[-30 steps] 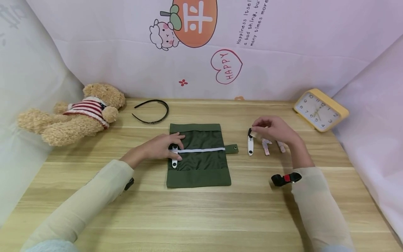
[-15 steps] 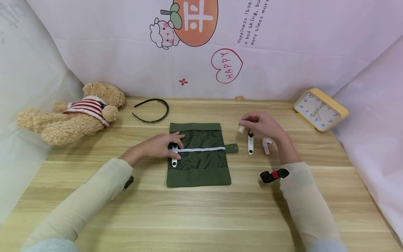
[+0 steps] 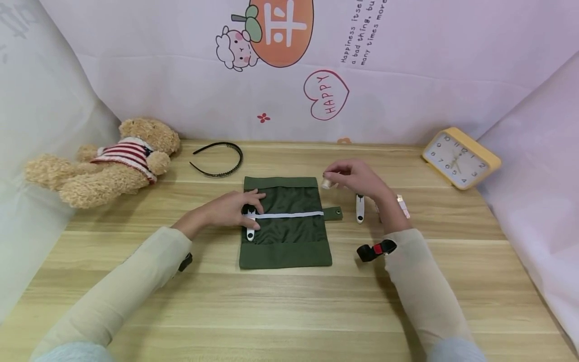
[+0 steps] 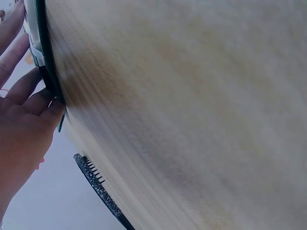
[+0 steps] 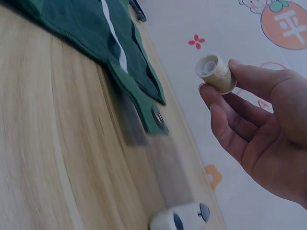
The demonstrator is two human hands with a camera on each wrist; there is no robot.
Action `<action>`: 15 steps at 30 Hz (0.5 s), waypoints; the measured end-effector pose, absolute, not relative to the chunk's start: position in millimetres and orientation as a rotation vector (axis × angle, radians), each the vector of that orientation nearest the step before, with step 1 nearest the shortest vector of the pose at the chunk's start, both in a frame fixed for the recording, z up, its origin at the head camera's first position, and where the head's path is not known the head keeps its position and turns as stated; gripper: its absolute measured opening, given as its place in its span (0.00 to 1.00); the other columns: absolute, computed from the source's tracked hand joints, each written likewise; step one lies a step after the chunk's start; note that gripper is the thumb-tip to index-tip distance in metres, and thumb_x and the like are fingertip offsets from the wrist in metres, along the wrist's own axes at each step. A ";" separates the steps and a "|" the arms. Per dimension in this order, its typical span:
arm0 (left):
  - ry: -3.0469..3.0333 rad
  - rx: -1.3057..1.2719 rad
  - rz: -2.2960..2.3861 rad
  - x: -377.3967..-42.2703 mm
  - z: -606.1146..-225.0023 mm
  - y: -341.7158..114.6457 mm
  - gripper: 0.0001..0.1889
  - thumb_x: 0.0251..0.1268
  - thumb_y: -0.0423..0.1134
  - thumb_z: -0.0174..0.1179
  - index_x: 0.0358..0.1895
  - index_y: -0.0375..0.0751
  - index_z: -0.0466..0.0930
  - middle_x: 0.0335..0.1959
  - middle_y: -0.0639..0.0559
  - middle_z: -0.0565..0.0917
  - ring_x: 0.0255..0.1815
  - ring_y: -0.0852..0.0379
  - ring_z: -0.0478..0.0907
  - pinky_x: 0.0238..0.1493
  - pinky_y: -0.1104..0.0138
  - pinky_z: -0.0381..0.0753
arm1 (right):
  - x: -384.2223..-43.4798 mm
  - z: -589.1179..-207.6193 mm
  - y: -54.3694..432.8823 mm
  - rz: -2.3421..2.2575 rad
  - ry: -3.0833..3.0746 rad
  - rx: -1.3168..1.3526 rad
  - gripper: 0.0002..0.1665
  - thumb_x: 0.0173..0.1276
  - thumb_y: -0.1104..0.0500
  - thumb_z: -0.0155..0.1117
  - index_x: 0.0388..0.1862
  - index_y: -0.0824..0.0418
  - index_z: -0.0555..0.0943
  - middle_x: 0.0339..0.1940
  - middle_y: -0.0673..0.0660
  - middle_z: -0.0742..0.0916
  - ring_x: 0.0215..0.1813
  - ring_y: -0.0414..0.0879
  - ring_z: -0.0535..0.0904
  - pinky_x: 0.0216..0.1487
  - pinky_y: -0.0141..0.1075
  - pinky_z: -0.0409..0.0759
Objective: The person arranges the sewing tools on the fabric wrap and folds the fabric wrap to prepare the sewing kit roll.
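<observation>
Between thumb and fingertips my right hand (image 3: 357, 176) pinches a cream thread spool (image 5: 219, 76), held above the table near the upper right corner of a green fabric roll-up pouch (image 3: 289, 255). The pouch lies unfolded, with a white elastic band (image 3: 294, 215) across its middle and a snap tab on the right. My left hand (image 3: 228, 208) rests at its left side, fingers spread over a white tool (image 3: 251, 234) with a black top, which lies at the band's left end and is partly hidden. A similar white tool (image 3: 360, 210) lies on the table below the right hand.
Small pinkish pieces (image 3: 403, 206) lie by the right forearm, partly covered by it. A black toothed headband (image 3: 241, 160) sits behind the pouch. A teddy bear (image 3: 122, 163) lies at the back left, a yellow clock (image 3: 461, 158) at the back right.
My right hand has moved left with the spool, from above the white tool on the table towards the pouch. The left hand has stayed in place.
</observation>
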State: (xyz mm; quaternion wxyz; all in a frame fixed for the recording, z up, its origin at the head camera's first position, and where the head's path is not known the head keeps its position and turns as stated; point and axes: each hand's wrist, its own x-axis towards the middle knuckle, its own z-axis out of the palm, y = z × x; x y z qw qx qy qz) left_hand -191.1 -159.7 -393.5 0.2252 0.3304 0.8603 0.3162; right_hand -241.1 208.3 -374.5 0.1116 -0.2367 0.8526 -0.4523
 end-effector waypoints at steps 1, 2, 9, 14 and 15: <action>2.373 0.909 0.875 -191.0 -393.6 -159.6 0.15 0.62 0.42 0.73 0.49 0.44 0.85 0.77 0.42 0.64 0.82 0.41 0.46 0.76 0.46 0.55 | -241.5 -375.0 205.4 -1.332 2.494 -0.709 0.17 0.77 0.57 0.62 0.55 0.69 0.84 0.46 0.62 0.88 0.43 0.58 0.84 0.44 0.51 0.85; 2.373 0.908 0.877 -191.0 -393.7 -159.5 0.15 0.62 0.42 0.74 0.49 0.44 0.84 0.77 0.42 0.64 0.82 0.41 0.47 0.76 0.46 0.56 | -242.1 -375.5 202.6 -1.333 2.484 -0.721 0.17 0.77 0.58 0.62 0.55 0.70 0.84 0.46 0.63 0.87 0.43 0.58 0.84 0.44 0.50 0.85; 2.370 0.892 0.892 -191.8 -394.7 -159.2 0.15 0.61 0.41 0.74 0.49 0.44 0.85 0.77 0.43 0.64 0.82 0.42 0.47 0.76 0.48 0.57 | -243.2 -375.1 181.8 -1.350 2.444 -0.759 0.16 0.78 0.59 0.61 0.55 0.69 0.84 0.47 0.62 0.87 0.44 0.61 0.84 0.46 0.51 0.85; 2.373 0.901 0.893 -193.0 -396.0 -159.6 0.15 0.61 0.41 0.74 0.49 0.43 0.85 0.77 0.43 0.64 0.82 0.42 0.47 0.75 0.48 0.58 | -245.3 -376.5 167.6 -1.336 2.440 -0.809 0.16 0.78 0.59 0.61 0.55 0.69 0.84 0.46 0.63 0.87 0.42 0.59 0.84 0.45 0.54 0.84; 2.375 0.904 0.892 -193.2 -396.4 -159.7 0.15 0.61 0.41 0.74 0.49 0.43 0.85 0.77 0.43 0.64 0.82 0.42 0.47 0.75 0.48 0.59 | -245.6 -377.0 164.8 -1.332 2.437 -0.819 0.15 0.78 0.59 0.61 0.55 0.68 0.84 0.46 0.63 0.87 0.42 0.57 0.84 0.45 0.54 0.84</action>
